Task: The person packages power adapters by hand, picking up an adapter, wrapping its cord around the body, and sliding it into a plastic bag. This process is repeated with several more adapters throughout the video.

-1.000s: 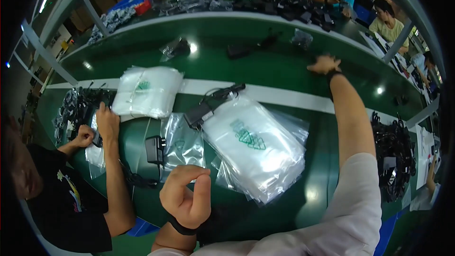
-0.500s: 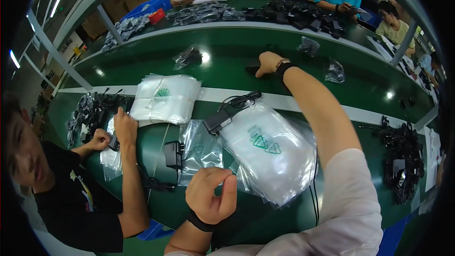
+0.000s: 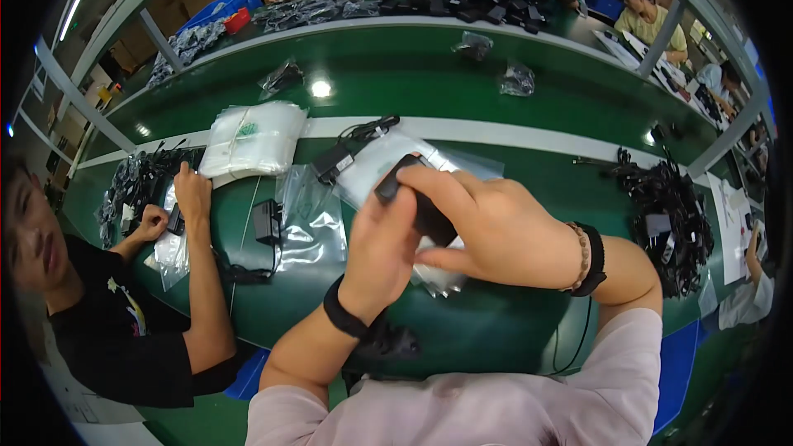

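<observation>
My right hand (image 3: 504,227) has its fingers wrapped over a black, flat, box-like object (image 3: 434,221). Its exact kind is hidden by the fingers. My left hand (image 3: 376,248) grips the same object from the left, thumb and fingers at its upper end. Both hands are above a stack of clear plastic bags (image 3: 372,161), which they partly cover. On the stack's upper left lies a black power adapter (image 3: 333,163) with a coiled cable. Left of my hands, another adapter (image 3: 268,221) rests beside a loose clear bag (image 3: 312,227).
A second bag stack (image 3: 252,140) lies at the left, near a co-worker's hands (image 3: 192,194) and a cable pile (image 3: 136,190). Bundled black cables (image 3: 669,227) sit at the right. Small bagged items (image 3: 517,80) lie on the far belt. Metal posts (image 3: 161,41) frame the bench.
My right hand has come back from the far green surface with the black object. My left hand has closed on it too. The whole view has shifted.
</observation>
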`<state>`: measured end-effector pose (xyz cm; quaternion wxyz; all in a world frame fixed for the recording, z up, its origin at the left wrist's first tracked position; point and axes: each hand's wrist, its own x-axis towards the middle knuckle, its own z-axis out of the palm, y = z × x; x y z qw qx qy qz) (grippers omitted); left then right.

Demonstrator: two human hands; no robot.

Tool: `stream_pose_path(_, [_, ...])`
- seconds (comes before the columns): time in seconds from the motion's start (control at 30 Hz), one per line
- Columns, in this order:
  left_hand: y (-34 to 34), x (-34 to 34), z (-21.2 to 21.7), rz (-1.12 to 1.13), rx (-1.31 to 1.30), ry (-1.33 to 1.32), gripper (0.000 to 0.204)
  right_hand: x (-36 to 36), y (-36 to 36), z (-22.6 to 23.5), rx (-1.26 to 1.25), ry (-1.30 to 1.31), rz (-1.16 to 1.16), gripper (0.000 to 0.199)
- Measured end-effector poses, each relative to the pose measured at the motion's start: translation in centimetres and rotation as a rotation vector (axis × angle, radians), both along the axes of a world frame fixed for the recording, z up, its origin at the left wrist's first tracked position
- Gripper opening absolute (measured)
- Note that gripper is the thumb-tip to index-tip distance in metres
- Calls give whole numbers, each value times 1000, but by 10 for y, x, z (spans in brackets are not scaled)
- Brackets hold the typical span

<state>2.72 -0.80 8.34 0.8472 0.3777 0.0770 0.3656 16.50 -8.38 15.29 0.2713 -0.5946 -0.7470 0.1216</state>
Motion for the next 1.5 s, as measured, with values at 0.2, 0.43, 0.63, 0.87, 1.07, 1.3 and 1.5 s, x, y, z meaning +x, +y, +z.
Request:
stream_pose_path(0.2, [8, 8, 45, 4, -143, -303, 38, 30, -6, -68, 134, 853, 218, 83])
stream_pose_path(0.43, [11, 13, 75, 267, -26, -435, 38, 6, -9, -91, -20, 1428, 289, 41])
stream_pose_path(0.63, [32, -4, 37, 100, 282, -207, 40, 33, -5, -71, -1, 1491, -85, 24])
stream_pose_path(0.87, [-3, 26, 0, 104, 413, 209, 39, 26, 6, -90, 225, 1119, -223, 19])
stream_pose_path(1.07, [3, 23, -6, 107, 439, 202, 38, 17, 6, -93, 271, 1150, -96, 37])
stream_pose_path(1.3, [12, 24, -18, 280, 501, 190, 37, -6, 2, -100, 305, 1048, -14, 48])
stream_pose_path(1.5, [12, 19, -12, 454, 777, 181, 44, 12, 1, -92, 406, 395, -20, 43])
